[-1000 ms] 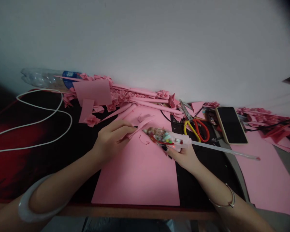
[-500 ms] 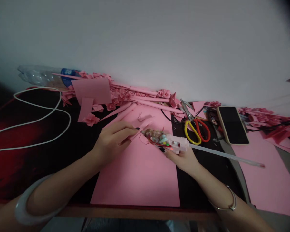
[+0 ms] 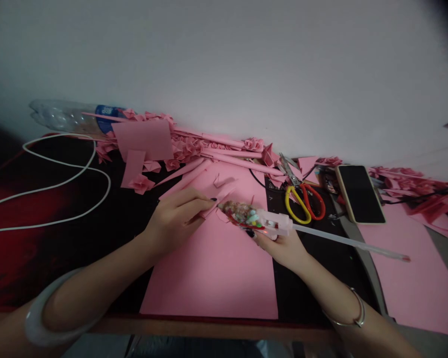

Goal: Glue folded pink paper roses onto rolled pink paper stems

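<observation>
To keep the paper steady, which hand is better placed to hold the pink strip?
Left, probably: the left hand holds the pink paper strip, while the right hand grips the hot glue gun.

Dim, flat indoor light, no clear source. Shadows soft around the pink card sheet [image 3: 209, 273]; black desk mat [image 3: 78, 263] L of it nearly loses detail. White wall [image 3: 224, 59] above it reads grey, darkening to a vignette top R. Fisheye bends edges, esp. desk line below sheet. Image a bit soft, grainy in darks, no strong glare.
</observation>
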Demonstrator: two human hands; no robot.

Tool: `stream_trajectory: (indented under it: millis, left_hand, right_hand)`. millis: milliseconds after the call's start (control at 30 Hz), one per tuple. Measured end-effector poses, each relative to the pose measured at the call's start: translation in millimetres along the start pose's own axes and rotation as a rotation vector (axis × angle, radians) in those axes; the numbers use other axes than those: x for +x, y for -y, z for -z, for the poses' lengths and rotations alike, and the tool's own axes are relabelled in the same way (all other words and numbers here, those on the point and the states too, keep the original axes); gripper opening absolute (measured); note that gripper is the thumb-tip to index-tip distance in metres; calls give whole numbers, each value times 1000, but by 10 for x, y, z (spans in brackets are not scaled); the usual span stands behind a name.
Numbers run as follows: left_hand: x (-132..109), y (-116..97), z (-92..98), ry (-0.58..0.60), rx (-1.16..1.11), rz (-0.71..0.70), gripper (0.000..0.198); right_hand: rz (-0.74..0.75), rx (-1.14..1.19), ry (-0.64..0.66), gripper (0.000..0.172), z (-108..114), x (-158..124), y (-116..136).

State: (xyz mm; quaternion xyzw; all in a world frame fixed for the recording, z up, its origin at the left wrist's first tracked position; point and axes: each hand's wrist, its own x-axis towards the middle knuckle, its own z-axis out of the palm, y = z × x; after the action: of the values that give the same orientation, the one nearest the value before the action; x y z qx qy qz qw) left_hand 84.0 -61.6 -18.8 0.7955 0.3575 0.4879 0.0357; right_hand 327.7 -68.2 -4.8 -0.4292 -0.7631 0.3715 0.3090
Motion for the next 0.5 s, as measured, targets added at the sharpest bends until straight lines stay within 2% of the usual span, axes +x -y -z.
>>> stream_trajectory:
  millis: [500]
  left_hand:
    - [-19, 8, -22, -18, 6, -2, 19]
  right_hand:
    - [53, -46, 35, 12, -7, -23, 25]
